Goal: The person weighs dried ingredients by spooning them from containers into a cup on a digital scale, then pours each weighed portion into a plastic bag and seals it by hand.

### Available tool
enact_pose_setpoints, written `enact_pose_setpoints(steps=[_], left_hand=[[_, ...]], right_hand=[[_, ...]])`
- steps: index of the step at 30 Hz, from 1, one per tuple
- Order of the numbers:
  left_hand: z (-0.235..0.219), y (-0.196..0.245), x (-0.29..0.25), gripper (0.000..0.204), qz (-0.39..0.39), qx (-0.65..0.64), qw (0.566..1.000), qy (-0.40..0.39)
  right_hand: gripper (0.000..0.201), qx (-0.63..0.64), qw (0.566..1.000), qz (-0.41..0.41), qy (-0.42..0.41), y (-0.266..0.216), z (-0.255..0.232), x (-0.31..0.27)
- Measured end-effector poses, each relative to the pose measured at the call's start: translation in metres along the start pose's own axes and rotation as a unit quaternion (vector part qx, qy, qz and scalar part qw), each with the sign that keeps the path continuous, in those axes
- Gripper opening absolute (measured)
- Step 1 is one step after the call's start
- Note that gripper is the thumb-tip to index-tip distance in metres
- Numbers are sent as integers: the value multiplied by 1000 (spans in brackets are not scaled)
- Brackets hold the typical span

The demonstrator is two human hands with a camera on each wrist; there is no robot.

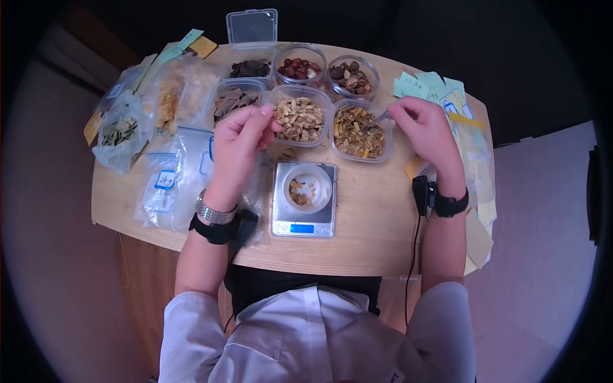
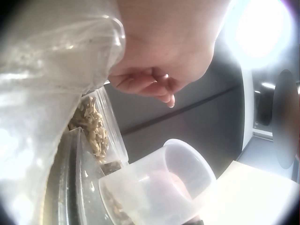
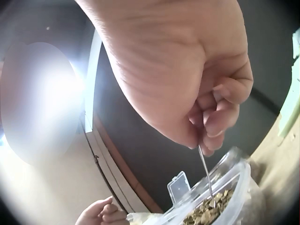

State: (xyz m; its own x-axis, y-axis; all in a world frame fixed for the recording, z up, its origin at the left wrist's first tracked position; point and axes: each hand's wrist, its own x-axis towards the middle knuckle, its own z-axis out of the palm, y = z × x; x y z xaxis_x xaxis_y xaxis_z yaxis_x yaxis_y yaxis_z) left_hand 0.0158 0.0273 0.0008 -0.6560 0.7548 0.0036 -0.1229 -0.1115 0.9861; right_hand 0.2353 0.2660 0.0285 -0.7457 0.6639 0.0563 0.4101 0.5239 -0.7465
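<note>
My right hand [image 1: 421,124] pinches the thin handle of a metal spoon [image 3: 205,168]. The spoon's lower end is down among the dried herb pieces in a clear square tub [image 1: 337,148], hidden by them. My left hand [image 1: 241,140] hangs over the tubs of pale chips and dark bark, fingers loosely curled with nothing in them. Below and between the hands, a digital scale [image 1: 279,214] with a lit blue display carries a round white translucent cup [image 2: 140,187]. A few yellow-brown pieces [image 1: 299,196] lie in the cup.
Behind are tubs of pale chips [image 1: 299,120], dark bark [image 1: 235,102], red dried fruit [image 1: 297,67] and brown pieces [image 1: 351,76]. An upright lid [image 1: 252,27] stands behind them. Plastic bags [image 1: 169,185] cover the left; papers [image 1: 426,86] and bags lie at right.
</note>
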Motion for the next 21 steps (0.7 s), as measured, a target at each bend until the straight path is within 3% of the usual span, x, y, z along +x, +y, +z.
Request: enact_pose_setpoints(steps=[4, 6, 21], left_hand=[[2, -1, 0, 32, 6, 2, 1000, 14], [0, -3, 1, 32, 7, 4, 1000, 8], [-5, -2, 1, 29, -7, 18, 1000, -16]], right_hand=[[27, 76, 997, 15, -18, 27, 4, 12], [25, 171, 982, 67, -33, 30, 2, 14], [23, 240, 965, 94, -44, 39, 0, 16]])
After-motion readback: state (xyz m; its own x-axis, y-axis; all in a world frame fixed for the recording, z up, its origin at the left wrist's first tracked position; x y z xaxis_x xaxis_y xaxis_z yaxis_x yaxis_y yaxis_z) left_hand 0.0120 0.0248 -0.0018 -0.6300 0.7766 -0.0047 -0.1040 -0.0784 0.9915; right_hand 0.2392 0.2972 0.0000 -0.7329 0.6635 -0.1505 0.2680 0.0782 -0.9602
